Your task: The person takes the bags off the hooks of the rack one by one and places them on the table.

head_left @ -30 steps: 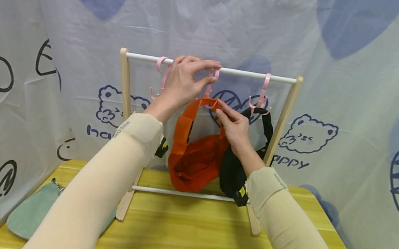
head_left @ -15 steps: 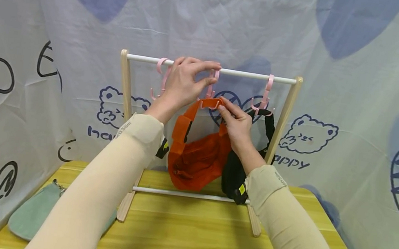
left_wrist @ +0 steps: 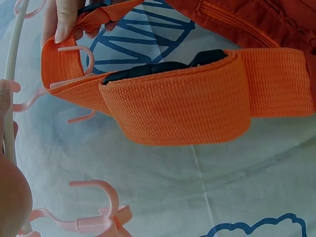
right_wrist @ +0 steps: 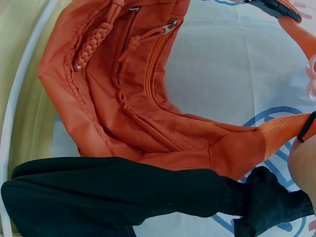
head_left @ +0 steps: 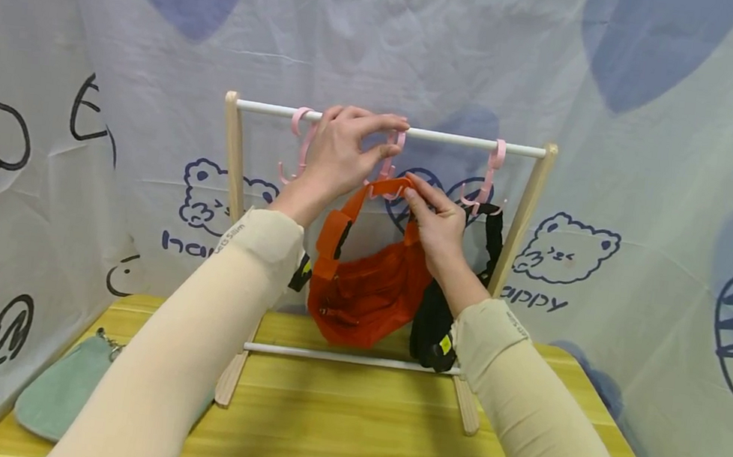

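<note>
compared with one second ago, found orange bag (head_left: 368,297) slightly higher and spread a little farther to the right. found black bag (head_left: 433,326) and right pink hook (head_left: 489,174) also shifted rightward, and right hand (head_left: 438,225) moved slightly the same way. confirmed left hand (head_left: 342,146) unchanged in place at white rail (head_left: 451,139). observed left arm extended and raised, fingertips over the rail, thumb below, with middle pink hook (head_left: 387,169) pinched between. observed right arm reaching up from the lower right, thumb and fingertips together, clamped on orange strap (left_wrist: 182,108) just beside that hook. recorded orange bag as hanging below the middle pink hook, strap lying across the prongs, just beside the black bag. recorded green pouch (head_left: 59,389) on wooden table (head_left: 344,422), well apart to the left.
</note>
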Motion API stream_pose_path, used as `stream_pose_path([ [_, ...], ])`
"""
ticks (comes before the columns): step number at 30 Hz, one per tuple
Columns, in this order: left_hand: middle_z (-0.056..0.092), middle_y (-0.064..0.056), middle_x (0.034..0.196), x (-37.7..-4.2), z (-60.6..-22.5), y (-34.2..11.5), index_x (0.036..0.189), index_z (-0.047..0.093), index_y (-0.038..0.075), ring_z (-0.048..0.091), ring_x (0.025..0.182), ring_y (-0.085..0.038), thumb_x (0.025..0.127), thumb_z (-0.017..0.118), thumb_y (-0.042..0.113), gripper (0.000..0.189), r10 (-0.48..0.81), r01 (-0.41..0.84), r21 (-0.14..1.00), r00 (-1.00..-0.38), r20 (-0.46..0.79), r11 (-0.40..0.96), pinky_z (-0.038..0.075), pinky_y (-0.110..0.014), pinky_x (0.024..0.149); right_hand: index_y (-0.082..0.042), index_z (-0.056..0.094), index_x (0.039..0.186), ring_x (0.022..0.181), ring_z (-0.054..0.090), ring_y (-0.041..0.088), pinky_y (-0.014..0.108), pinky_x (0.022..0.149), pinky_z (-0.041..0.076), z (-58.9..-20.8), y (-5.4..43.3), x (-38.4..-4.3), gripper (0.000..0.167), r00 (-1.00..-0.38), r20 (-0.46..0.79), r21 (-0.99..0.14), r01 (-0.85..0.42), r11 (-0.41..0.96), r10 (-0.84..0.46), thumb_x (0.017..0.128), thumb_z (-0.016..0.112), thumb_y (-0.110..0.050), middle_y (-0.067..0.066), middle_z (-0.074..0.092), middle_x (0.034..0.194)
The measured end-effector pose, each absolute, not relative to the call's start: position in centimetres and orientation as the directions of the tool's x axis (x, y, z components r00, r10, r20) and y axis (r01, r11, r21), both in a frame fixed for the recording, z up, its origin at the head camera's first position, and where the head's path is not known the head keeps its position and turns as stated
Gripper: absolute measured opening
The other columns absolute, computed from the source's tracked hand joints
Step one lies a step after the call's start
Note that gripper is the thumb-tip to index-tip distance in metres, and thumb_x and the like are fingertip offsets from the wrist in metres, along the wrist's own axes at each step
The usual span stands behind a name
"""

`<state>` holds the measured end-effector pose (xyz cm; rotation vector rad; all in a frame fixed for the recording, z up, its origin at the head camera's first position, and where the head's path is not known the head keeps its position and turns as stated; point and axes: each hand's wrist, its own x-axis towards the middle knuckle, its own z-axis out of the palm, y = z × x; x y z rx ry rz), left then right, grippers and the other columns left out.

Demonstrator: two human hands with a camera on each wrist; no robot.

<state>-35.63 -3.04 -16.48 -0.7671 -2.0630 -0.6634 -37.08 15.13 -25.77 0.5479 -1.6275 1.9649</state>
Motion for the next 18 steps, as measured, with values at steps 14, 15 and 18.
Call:
stream_pose_path([
  [14,0.075,0.004,0.118,-35.6,-16.5,-2.9,0.131,0.074,0.029,0.058,0.118,-0.019,0.095,0.075,0.035,0.037,0.284,0.711,0.187,-0.488,0.826,0.678,0.022,-0.03,0.122,-0.004,0.075,0.126,0.098,0.063,0.012,0.019,0.08,0.053,-24.9,15.4,-36.7,0.03,-0.761,0.636,-0.759,-0.647,-0.073,0.126,0.097,0.074,-0.01,-0.009,0.073,0.103],
  [15,0.075,0.004,0.118,-35.6,-16.5,-2.9,0.131,0.074,0.029,0.058,0.119,-0.019,0.095,0.075,0.035,0.036,0.284,0.71,0.186,-0.488,0.825,0.68,0.022,-0.031,0.122,-0.004,0.075,0.126,0.097,0.063,0.011,0.019,0.079,0.053,-24.8,15.4,-36.6,0.03,-0.757,0.642,-0.756,-0.652,-0.062,0.124,0.097,0.074,-0.01,-0.009,0.073,0.102],
  [18,0.075,0.004,0.119,-35.6,-16.5,-3.0,0.131,0.075,0.029,0.058,0.119,-0.02,0.095,0.075,0.035,0.036,0.283,0.705,0.183,-0.489,0.825,0.685,0.023,-0.032,0.122,-0.003,0.074,0.127,0.097,0.062,0.011,0.02,0.077,0.051,-24.5,15.3,-36.6,0.031,-0.747,0.654,-0.749,-0.661,-0.038,0.121,0.097,0.074,-0.011,-0.008,0.072,0.1],
])
